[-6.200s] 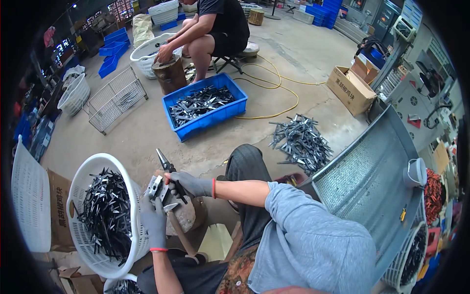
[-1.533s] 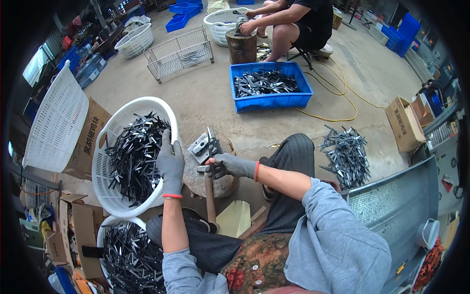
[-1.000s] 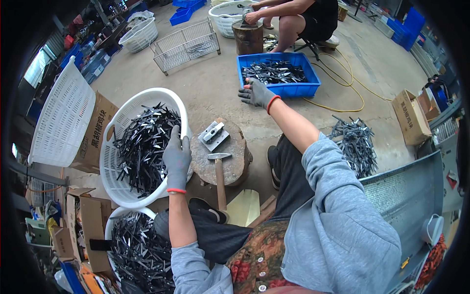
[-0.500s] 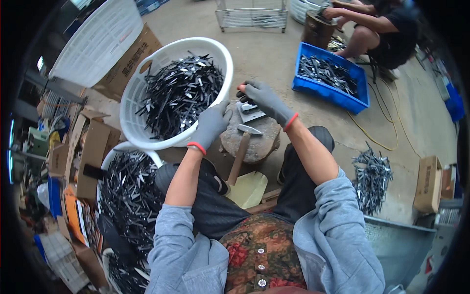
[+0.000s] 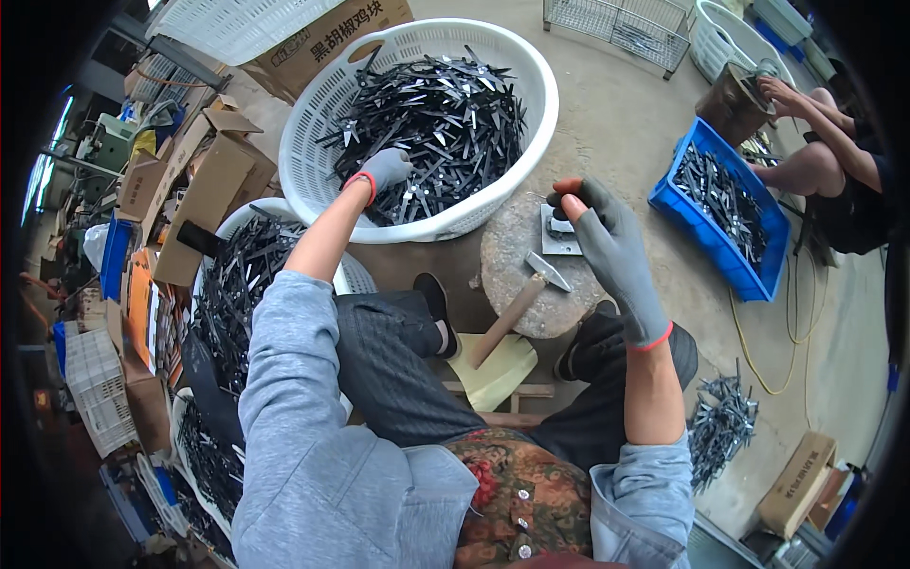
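Observation:
My left hand (image 5: 387, 169), in a grey glove with a red cuff, is over the heap of dark, narrow metal blades (image 5: 441, 119) in a white plastic basket (image 5: 542, 95). Its fingers curl down at the blades, and the fingertips are hidden. My right hand (image 5: 611, 251), gloved alike with bare thumb and forefinger tips, hovers by a small metal plate fixture (image 5: 561, 239) on a round block (image 5: 512, 242). Its fingers are bent in toward the thumb; anything between them is too small to make out. A hammer (image 5: 517, 313) rests its head on the block, wooden handle slanting toward me.
More blades fill a basket (image 5: 242, 327) at my left and a blue crate (image 5: 735, 213) at the right. A loose pile (image 5: 722, 422) lies on the floor. Cartons (image 5: 223, 180) stack at the left. Another person (image 5: 829, 171) sits far right, beside a yellow cable (image 5: 749, 365).
My left hand has moved from the basket's rim onto the blades inside. My right hand has drawn back slightly from the fixture. The view has shifted to the left.

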A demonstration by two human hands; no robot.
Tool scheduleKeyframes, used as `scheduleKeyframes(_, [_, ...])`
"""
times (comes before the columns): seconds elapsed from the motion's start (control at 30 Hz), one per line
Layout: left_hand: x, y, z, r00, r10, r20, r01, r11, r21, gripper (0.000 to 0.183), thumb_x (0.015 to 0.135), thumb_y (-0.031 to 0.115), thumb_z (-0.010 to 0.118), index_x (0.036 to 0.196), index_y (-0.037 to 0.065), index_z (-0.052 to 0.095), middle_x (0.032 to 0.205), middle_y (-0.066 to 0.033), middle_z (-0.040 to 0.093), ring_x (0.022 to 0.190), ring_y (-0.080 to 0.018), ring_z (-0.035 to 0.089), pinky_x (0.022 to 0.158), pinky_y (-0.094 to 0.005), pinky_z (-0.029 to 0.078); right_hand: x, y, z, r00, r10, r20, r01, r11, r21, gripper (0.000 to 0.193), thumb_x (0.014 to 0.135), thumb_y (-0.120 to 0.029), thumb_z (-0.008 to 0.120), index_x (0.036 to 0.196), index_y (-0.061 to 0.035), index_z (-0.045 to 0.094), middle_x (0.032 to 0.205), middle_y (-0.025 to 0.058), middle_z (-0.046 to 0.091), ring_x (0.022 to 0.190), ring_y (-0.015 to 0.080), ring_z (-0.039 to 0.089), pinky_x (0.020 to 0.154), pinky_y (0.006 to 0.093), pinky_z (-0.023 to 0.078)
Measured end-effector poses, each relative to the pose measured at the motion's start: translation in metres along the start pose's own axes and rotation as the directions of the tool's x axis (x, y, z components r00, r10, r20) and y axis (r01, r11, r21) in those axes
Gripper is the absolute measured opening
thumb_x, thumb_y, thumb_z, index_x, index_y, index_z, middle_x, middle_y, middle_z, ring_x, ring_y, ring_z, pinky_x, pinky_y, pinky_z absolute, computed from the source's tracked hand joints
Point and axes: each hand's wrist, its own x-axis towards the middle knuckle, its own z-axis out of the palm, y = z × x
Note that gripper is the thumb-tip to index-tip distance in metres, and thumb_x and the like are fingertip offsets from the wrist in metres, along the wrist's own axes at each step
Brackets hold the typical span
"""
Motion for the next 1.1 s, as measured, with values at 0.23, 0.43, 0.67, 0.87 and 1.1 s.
scheduleKeyframes(0.23, [0.087, -0.041, 0.088, 0.993, -0.049, 0.106, 0.027, 0.981, 0.194, 0.03, 0.074, 0.022, 0.054, 0.095, 0.004, 0.066, 0.101, -0.0187, 0.062, 0.096, -0.0334, 0.059, 0.081, -0.0378, 0.047, -0.005, 0.009, -0.005, 0.998, -0.004, -0.058, 0.004, 1.0, -0.004, 0.025, 0.086, -0.016, 0.05, 0.102, 0.0036, 0.055, 0.087, 0.0085, 0.059, 0.081, 0.013, 0.054, 0.073, 0.026, 0.043])
scheduleKeyframes(0.43, [0.128, -0.07, 0.111, 0.975, -0.057, 0.215, 0.08, 0.992, -0.102, 0.04, 0.077, 0.029, 0.059, 0.101, -0.002, 0.061, 0.091, -0.0216, 0.063, 0.087, -0.0309, 0.061, 0.078, -0.0363, 0.046, -0.001, -0.002, -0.002, 0.999, 0.046, -0.027, -0.045, 0.998, 0.05, 0.024, 0.087, -0.013, 0.051, 0.104, 0.0042, 0.054, 0.087, 0.0072, 0.059, 0.079, 0.0108, 0.053, 0.071, 0.0243, 0.042])
scheduleKeyframes(0.67, [0.115, -0.022, 0.103, 0.839, -0.2, 0.506, 0.455, 0.767, -0.452, 0.028, 0.087, 0.031, 0.048, 0.07, 0.01, 0.056, 0.059, -0.0003, 0.052, 0.045, -0.0142, 0.045, 0.046, -0.0323, 0.042, 0.0, -0.003, -0.009, 0.999, 0.034, 0.013, -0.033, 0.998, -0.062, 0.026, 0.086, -0.016, 0.051, 0.102, 0.0038, 0.055, 0.085, 0.0052, 0.058, 0.079, 0.0104, 0.051, 0.073, 0.0252, 0.041])
scheduleKeyframes(0.87, [0.038, 0.007, 0.04, 0.788, 0.029, 0.614, 0.544, 0.433, -0.719, 0.026, 0.091, 0.031, 0.045, 0.07, 0.016, 0.048, 0.053, 0.0082, 0.036, 0.043, -0.0084, 0.033, 0.046, -0.0265, 0.037, -0.003, -0.005, -0.01, 0.999, 0.01, 0.039, -0.003, 0.983, -0.185, 0.029, 0.087, -0.021, 0.05, 0.105, 0.0003, 0.055, 0.08, 0.0105, 0.058, 0.074, 0.0168, 0.056, 0.069, 0.0296, 0.044])
scheduleKeyframes(1.1, [-0.112, 0.118, -0.055, 0.926, 0.22, 0.305, 0.18, 0.454, -0.873, 0.027, 0.089, 0.034, 0.051, 0.077, 0.01, 0.051, 0.058, 0.006, 0.04, 0.05, -0.007, 0.039, 0.05, -0.0232, 0.037, -0.002, -0.001, 0.015, 0.994, -0.09, -0.058, 0.085, 0.992, -0.095, 0.035, 0.088, -0.027, 0.048, 0.108, 0.0015, 0.052, 0.088, 0.0123, 0.058, 0.081, 0.0169, 0.055, 0.073, 0.0298, 0.043])
